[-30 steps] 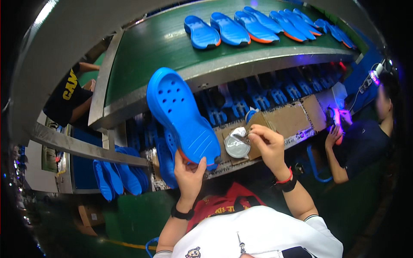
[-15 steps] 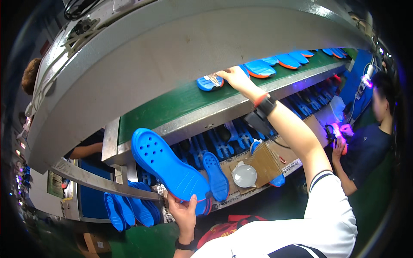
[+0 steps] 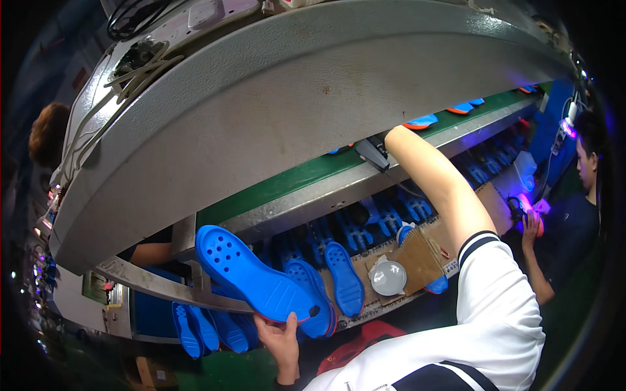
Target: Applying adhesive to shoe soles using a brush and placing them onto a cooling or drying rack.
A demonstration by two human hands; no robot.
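Near the front edge, my left hand [image 3: 280, 344] is closed on the toe end of a blue shoe sole [image 3: 257, 277] with round holes at its far end. Behind it shows a second blue sole [image 3: 321, 320] with a red edge; whether my fingers also hold that one, I cannot tell. My right forearm [image 3: 435, 174] reaches over the green conveyor belt [image 3: 251, 199], and the hand itself is hidden behind the grey metal hood [image 3: 287, 111]. A dark wrist device [image 3: 373, 154] shows beside that arm. Blue soles with orange-red edges [image 3: 420, 122] lie on the belt.
On the ledge below the belt are a blue sole [image 3: 345, 280], a round white container [image 3: 388, 278] and cardboard [image 3: 422, 260]. More soles [image 3: 228, 331] hang or stand at lower left. A curved metal bar [image 3: 163, 287] crosses there. A co-worker [image 3: 567, 228] sits at right.
My right hand has passed from view behind the hood. The held sole has tilted slightly and more of the sole behind it shows. The whole view has shifted a little.
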